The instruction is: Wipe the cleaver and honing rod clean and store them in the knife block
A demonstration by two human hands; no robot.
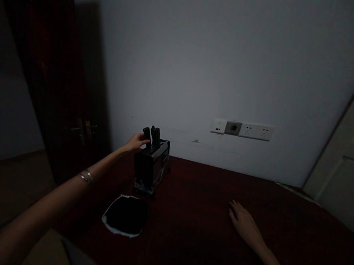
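Observation:
A dark knife block (150, 169) stands on the far left part of a dark red table (208, 214), with black handles (155, 137) sticking up from its top. My left hand (137, 142) reaches out to it, fingers closed round the leftmost handle (147, 135). A bracelet is on that wrist. My right hand (243, 222) lies flat on the table to the right, fingers stretched out, holding nothing.
A black, white-edged flat piece (126, 216) lies in front of the block near the table's left edge. A strip of wall sockets (242, 129) sits on the white wall behind. A dark wooden door (60, 81) stands at left, a pale door (343, 166) at right.

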